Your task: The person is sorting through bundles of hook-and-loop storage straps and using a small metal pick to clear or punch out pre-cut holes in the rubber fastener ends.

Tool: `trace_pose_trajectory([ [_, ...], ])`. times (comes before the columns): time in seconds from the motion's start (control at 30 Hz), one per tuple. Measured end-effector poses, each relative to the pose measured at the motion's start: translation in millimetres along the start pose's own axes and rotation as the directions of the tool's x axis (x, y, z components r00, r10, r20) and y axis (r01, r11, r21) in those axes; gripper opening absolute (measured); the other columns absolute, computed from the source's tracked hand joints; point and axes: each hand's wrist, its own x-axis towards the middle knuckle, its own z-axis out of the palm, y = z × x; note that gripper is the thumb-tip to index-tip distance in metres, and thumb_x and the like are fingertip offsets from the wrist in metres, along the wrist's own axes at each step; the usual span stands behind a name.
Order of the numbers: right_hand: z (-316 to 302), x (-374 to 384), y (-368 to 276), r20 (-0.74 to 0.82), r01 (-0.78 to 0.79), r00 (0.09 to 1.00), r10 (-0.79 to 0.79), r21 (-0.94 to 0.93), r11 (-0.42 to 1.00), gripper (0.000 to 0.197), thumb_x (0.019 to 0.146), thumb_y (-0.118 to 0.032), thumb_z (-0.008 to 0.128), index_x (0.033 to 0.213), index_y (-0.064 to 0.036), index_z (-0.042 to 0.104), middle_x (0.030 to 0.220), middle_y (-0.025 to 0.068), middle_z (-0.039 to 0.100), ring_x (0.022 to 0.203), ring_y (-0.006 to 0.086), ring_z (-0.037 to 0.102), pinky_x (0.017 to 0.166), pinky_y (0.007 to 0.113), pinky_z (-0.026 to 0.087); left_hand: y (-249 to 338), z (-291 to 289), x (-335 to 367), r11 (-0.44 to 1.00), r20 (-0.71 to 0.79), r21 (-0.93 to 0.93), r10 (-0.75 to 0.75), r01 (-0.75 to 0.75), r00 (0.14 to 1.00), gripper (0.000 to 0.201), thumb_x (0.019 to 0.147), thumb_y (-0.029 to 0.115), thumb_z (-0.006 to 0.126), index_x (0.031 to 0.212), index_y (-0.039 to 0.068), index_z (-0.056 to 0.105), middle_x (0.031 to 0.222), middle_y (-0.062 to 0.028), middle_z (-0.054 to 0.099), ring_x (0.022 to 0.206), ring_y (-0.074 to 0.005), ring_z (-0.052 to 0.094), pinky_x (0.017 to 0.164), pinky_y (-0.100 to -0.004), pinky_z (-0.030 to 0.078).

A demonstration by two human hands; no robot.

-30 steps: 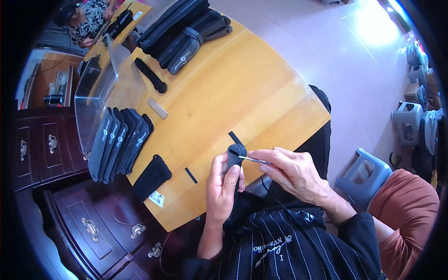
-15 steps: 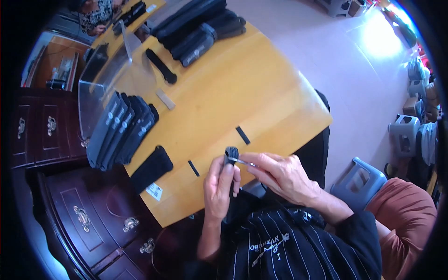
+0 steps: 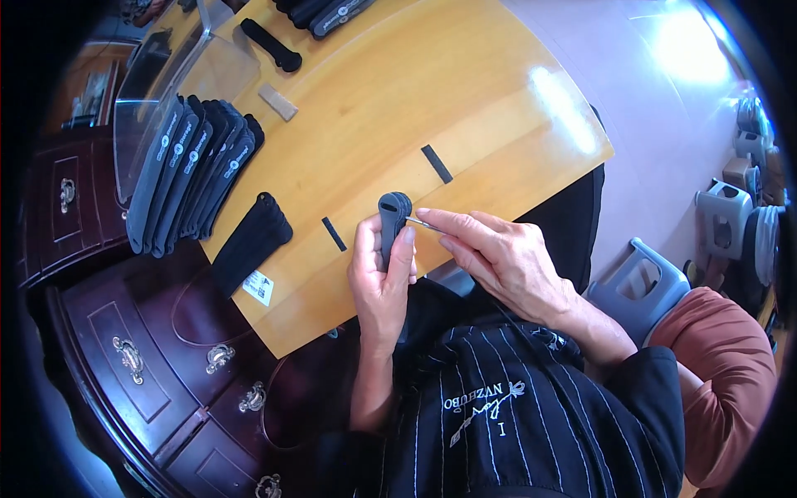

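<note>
At the near edge of a wooden counter (image 3: 365, 124), a person's left hand (image 3: 380, 274) keeps its grip clamped around a dark grey layered piece (image 3: 388, 222), while the right hand (image 3: 510, 256) pinches a slim metal tool (image 3: 424, 224) against or just beside its rounded end. Turned since moments earlier, the layered piece now shows its slotted face, suggesting close work along its edge continues. The hands hide its lower part and the tool's handle; whether the tip enters the layers cannot be told. A dark pile (image 3: 320, 18) is cropped at top.
</note>
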Motion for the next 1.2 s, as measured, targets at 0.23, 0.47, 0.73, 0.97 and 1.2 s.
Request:
trace_pose_trajectory([
  [0.23, 1, -3, 2, -0.044, 0.02, 0.999, -0.019, 0.008, 1.0, 0.034, 0.093, -0.013, 0.06, 0.128, -0.0104, 0.06, 0.089, 0.0135, 0.067, 0.069, 0.0254, 0.067, 0.061, 0.033, 0.054, 1, 6, 2, 0.995, 0.002, 0.096, 0.036, -0.036, 0.999, 0.019, 0.097, 0.015, 0.06, 0.108, 0.002, 0.053, 0.075, 0.0023, 0.052, 0.059, -0.0021, 0.047, 0.051, -0.0184, 0.04],
  [0.47, 1, -4, 10, -0.07, -0.011, 0.997, 0.012, 0.002, 1.0, 0.036, 0.093, -0.012, 0.061, 0.129, -0.0127, 0.059, 0.085, 0.0117, 0.066, 0.066, 0.0238, 0.065, 0.059, 0.033, 0.053, -7, 8, 8, 0.94, 0.012, 0.319, 0.122, -0.119, 0.993, 0.02, 0.096, 0.017, 0.062, 0.106, 0.002, 0.053, 0.076, 0.0021, 0.053, 0.061, -0.0011, 0.047, 0.051, -0.0163, 0.038],
  [0.73, 1, -4, 8, -0.126, -0.03, 0.992, -0.013, -0.328, 0.944, 0.046, 0.088, -0.008, 0.063, 0.133, -0.018, 0.057, 0.068, 0.0044, 0.053, 0.056, 0.018, 0.059, 0.049, 0.031, 0.048, -4, 15, 10, 0.817, 0.021, 0.531, 0.252, -0.224, 0.968, 0.023, 0.093, 0.017, 0.065, 0.106, 0.001, 0.055, 0.081, -0.0129, 0.062, 0.069, -0.0193, 0.059, 0.062, -0.0322, 0.048],
  [0.97, -6, -4, 11, -0.034, -0.041, 0.999, 0.037, -0.102, 0.994, 0.04, 0.091, -0.008, 0.062, 0.13, -0.0139, 0.059, 0.073, 0.0095, 0.059, 0.058, 0.0213, 0.061, 0.053, 0.033, 0.05, -1, 14, 12, 0.832, 0.02, 0.523, 0.206, -0.186, 0.978, 0.019, 0.094, 0.016, 0.062, 0.103, 0.001, 0.055, 0.076, -0.011, 0.058, 0.065, -0.0172, 0.054, 0.059, -0.0324, 0.047],
  [1.2, -3, -3, 9, -0.034, -0.061, 0.998, 0.059, -0.076, 0.995, 0.038, 0.091, -0.007, 0.062, 0.129, -0.0119, 0.06, 0.074, 0.0107, 0.061, 0.058, 0.0227, 0.061, 0.055, 0.033, 0.05, 1, 14, 12, 0.833, -0.001, 0.522, 0.214, -0.182, 0.977, 0.019, 0.094, 0.016, 0.064, 0.102, 0.001, 0.055, 0.076, -0.0114, 0.058, 0.064, -0.0187, 0.055, 0.058, -0.0328, 0.046],
])
